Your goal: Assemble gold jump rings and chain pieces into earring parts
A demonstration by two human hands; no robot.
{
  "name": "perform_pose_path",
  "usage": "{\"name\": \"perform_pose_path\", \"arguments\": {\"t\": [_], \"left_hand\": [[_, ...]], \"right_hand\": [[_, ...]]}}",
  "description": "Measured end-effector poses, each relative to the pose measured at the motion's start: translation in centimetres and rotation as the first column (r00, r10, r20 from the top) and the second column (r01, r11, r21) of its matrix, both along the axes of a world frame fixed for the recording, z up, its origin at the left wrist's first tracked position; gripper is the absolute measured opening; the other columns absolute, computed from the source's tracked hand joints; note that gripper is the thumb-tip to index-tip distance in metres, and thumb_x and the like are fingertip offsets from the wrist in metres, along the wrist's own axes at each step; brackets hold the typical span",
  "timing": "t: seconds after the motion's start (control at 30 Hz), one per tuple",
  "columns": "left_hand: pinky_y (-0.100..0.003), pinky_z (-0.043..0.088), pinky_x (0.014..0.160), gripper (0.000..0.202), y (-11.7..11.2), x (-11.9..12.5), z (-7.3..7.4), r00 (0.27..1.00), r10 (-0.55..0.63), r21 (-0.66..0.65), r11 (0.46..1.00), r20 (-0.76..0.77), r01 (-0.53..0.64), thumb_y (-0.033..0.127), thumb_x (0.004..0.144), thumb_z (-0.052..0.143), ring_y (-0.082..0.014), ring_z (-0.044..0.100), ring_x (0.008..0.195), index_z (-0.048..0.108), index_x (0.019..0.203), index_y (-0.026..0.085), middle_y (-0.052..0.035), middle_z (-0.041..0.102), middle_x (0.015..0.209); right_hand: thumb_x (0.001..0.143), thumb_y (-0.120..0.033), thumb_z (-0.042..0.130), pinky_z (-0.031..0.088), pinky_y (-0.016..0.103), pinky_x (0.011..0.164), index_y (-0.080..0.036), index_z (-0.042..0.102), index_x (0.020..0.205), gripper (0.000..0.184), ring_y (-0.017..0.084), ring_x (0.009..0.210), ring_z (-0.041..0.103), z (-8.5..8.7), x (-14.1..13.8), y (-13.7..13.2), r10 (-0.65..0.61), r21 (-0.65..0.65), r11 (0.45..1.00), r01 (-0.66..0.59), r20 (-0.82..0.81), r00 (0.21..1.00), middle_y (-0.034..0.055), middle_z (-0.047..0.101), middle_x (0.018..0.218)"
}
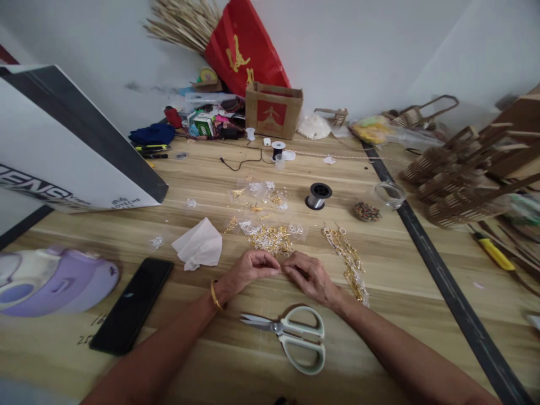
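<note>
My left hand and my right hand rest on the wooden table, fingertips pinched together and nearly touching each other. Whatever they pinch is too small to make out. A gold bangle sits on my left wrist. Just beyond the fingers lies a heap of small gold and silver findings. A row of finished gold pieces runs along the right side of my right hand. Pale green scissors lie shut on the table between my forearms.
A crumpled tissue, a black phone and a purple-white device lie at left. A wire spool, bead dish, glass jar, cardboard box, red bag and wooden baskets stand farther back.
</note>
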State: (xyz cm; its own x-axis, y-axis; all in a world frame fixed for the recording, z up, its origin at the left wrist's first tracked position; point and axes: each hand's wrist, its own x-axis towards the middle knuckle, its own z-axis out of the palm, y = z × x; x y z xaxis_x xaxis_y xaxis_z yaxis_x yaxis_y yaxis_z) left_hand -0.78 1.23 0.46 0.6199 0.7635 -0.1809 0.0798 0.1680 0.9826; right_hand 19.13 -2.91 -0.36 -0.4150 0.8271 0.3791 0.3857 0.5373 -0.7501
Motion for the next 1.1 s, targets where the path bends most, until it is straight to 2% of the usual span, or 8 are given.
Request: {"name": "perform_pose_path", "arguments": {"t": [0.2, 0.5, 0.6, 0.7, 0.8, 0.9, 0.97, 1.1], "left_hand": [[-0.026, 0.044, 0.071, 0.016, 0.0, -0.1, 0.0, 1.0, -0.022, 0.036, 0.999, -0.015, 0.023, 0.027, 0.069, 0.07, -0.014, 0.058, 0.074, 0.068, 0.075, 0.013, -0.0035, 0.067, 0.077], [-0.024, 0.042, 0.069, 0.017, 0.0, 0.0, 0.0, 1.0, -0.022, 0.008, 1.0, 0.015, 0.022, 0.027, 0.066, 0.073, -0.0129, 0.055, 0.07, 0.067, 0.072, 0.013, -0.0019, 0.065, 0.073], [-0.024, 0.041, 0.069, 0.016, 0.0, 0.0, 0.2, 1.0, -0.007, 0.018, 1.0, 0.005, 0.007, 0.027, 0.069, 0.071, -0.0126, 0.054, 0.069, 0.066, 0.071, 0.013, -0.0012, 0.064, 0.071], [-0.023, 0.041, 0.067, 0.016, -0.2, 0.1, 0.4, 1.0, -0.004, 0.028, 1.0, 0.002, 0.004, 0.028, 0.071, 0.069, -0.012, 0.053, 0.068, 0.065, 0.071, 0.013, -0.0006, 0.062, 0.068], [-0.024, 0.041, 0.068, 0.018, -0.3, 0.2, 0.5, 1.0, -0.011, 0.029, 1.0, 0.003, 0.01, 0.03, 0.072, 0.068, -0.0124, 0.054, 0.069, 0.063, 0.072, 0.012, -0.0008, 0.062, 0.068], [-0.024, 0.042, 0.069, 0.022, -0.4, 0.3, 0.4, 0.999, -0.029, 0.008, 1.0, 0.021, 0.029, 0.033, 0.073, 0.068, -0.013, 0.055, 0.07, 0.061, 0.074, 0.012, -0.0015, 0.061, 0.071], [-0.025, 0.042, 0.069, 0.024, -0.5, 0.4, 0.4, 0.998, -0.051, 0.002, 0.999, 0.046, 0.051, 0.035, 0.074, 0.067, -0.0134, 0.055, 0.071, 0.059, 0.075, 0.012, -0.0019, 0.06, 0.072], [-0.025, 0.042, 0.069, 0.024, -0.7, 0.5, 0.3, 0.995, -0.081, 0.06, 0.995, 0.062, 0.077, 0.036, 0.079, 0.062, -0.0137, 0.055, 0.072, 0.056, 0.075, 0.013, -0.0024, 0.059, 0.073]], "right_hand": [[0.094, -0.025, 0.043, 0.044, 0.029, 0.062, -0.018, 0.06, 0.09, 0.019, 0.016, 0.069, 0.055, -0.1, 0.0, 0.0, -0.01, 0.005, 1.0, 0.01, 0.005, 1.0, 0.0062, 0.06, 0.077], [0.093, -0.024, 0.044, 0.043, 0.028, 0.063, -0.018, 0.059, 0.089, 0.017, 0.016, 0.069, 0.054, -0.1, 0.0, 0.0, -0.002, -0.014, 1.0, 0.002, -0.012, 1.0, 0.0057, 0.059, 0.077], [0.092, -0.027, 0.047, 0.042, 0.029, 0.063, -0.018, 0.058, 0.083, 0.017, 0.017, 0.07, 0.052, 0.1, 0.0, 0.0, -0.021, -0.06, 0.998, 0.017, -0.07, 0.997, 0.0055, 0.057, 0.076], [0.09, -0.032, 0.052, 0.044, 0.031, 0.068, -0.018, 0.056, 0.076, 0.02, 0.018, 0.077, 0.055, 0.6, -0.1, 0.0, -0.019, -0.141, 0.99, -0.009, -0.195, 0.981, 0.0068, 0.058, 0.082], [0.088, -0.037, 0.056, 0.045, 0.029, 0.066, -0.017, 0.055, 0.072, 0.025, 0.017, 0.078, 0.056, 0.9, -0.2, 0.1, -0.023, -0.282, 0.956, -0.086, -0.362, 0.932, 0.0069, 0.059, 0.086], [0.087, -0.039, 0.056, 0.045, 0.024, 0.055, -0.017, 0.054, 0.074, 0.026, 0.013, 0.069, 0.057, 0.9, -0.3, 0.2, -0.02, -0.429, 0.872, -0.237, -0.515, 0.857, 0.0055, 0.06, 0.084], [0.087, -0.039, 0.058, 0.045, 0.022, 0.052, -0.017, 0.054, 0.075, 0.025, 0.012, 0.066, 0.057, 0.8, -0.3, 0.3, -0.013, -0.471, 0.823, -0.317, -0.573, 0.819, 0.0047, 0.06, 0.082], [0.087, -0.039, 0.058, 0.046, 0.024, 0.055, -0.017, 0.053, 0.076, 0.025, 0.011, 0.063, 0.056, 0.8, -0.3, 0.2, 0.007, -0.486, 0.793, -0.367, -0.595, 0.803, 0.0027, 0.059, 0.077]]}}
